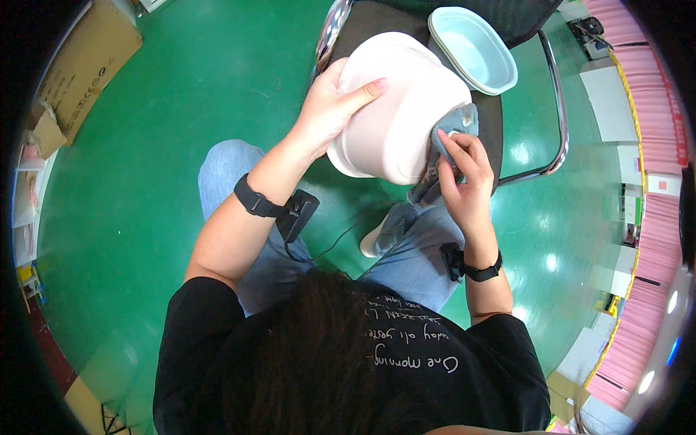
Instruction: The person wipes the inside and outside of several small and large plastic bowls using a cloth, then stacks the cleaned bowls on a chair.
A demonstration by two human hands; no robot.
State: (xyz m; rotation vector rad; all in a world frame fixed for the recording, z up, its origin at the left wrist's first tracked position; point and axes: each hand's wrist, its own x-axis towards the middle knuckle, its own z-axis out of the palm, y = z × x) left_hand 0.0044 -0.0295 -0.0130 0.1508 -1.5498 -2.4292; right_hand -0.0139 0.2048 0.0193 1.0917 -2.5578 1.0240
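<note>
A white plastic basin (pixel 406 94) is tilted on its side above the chair seat, its outer surface facing me. My left hand (pixel 335 109) grips its left side, with the thumb pressed flat on the outer wall and the other fingers hidden behind. In my right hand (pixel 467 170) is a grey-blue cloth (pixel 458 123), pinched between thumb and fingers. The cloth lies against the right-hand edge of the basin, and part of it hangs down below.
A chair (pixel 373 18) with chrome armrests stands before me. Light blue oval basins (pixel 478 52), apparently stacked, rest on its seat. A cardboard box (pixel 94 65) is at the far left on the green floor (pixel 217 87). Pink curtains (pixel 656 283) line the right side.
</note>
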